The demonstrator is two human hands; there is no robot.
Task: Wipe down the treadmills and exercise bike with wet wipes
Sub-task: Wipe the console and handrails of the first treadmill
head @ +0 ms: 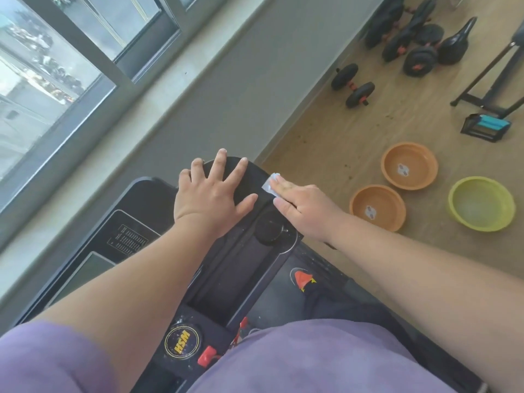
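Note:
A black treadmill console (226,268) fills the lower middle of the view, with a round knob (269,229), a display panel (129,236) and a round yellow HSM badge (181,341). My left hand (211,191) lies flat with fingers spread on the console's far right end. My right hand (300,207) presses a small white wet wipe (270,185) against the console's right edge with straight fingers; most of the wipe is hidden under the fingers.
A window (56,61) and grey sill run along the left. On the wooden floor at right stand two orange basins (408,168) (378,208) and a yellow-green basin (482,204). Black dumbbells (353,85), a kettlebell (456,43) and a black stand (493,92) lie farther back.

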